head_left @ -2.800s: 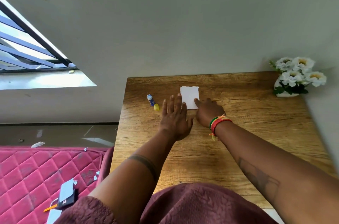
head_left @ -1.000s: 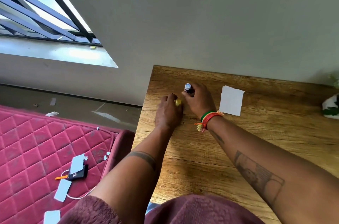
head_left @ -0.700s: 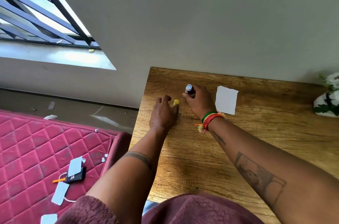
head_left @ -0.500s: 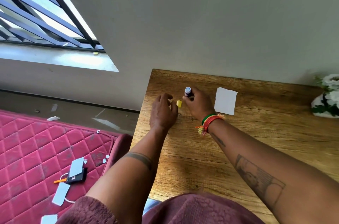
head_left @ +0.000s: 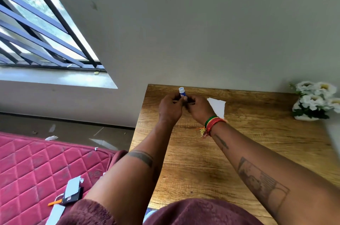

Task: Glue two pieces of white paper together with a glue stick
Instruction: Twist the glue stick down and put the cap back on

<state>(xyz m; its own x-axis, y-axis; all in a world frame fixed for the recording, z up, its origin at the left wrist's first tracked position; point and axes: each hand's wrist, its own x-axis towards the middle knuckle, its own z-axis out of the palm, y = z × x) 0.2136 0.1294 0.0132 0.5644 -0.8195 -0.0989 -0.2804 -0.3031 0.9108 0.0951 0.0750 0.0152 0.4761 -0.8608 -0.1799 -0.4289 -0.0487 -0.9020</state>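
The person is wearing a maroon, fuzzy-looking garment [head_left: 193,212] with sleeves ending above the elbows, leaving both forearms bare. The right wrist is carrying a stack of thread bracelets [head_left: 211,123] in green, yellow and red (a frayed tassel is hanging off them). The right forearm is showing a large line-drawn tattoo [head_left: 261,182]; a dark band tattoo [head_left: 141,157] is circling the left forearm.

left hand [head_left: 170,107], right hand [head_left: 198,109], fingertips meeting
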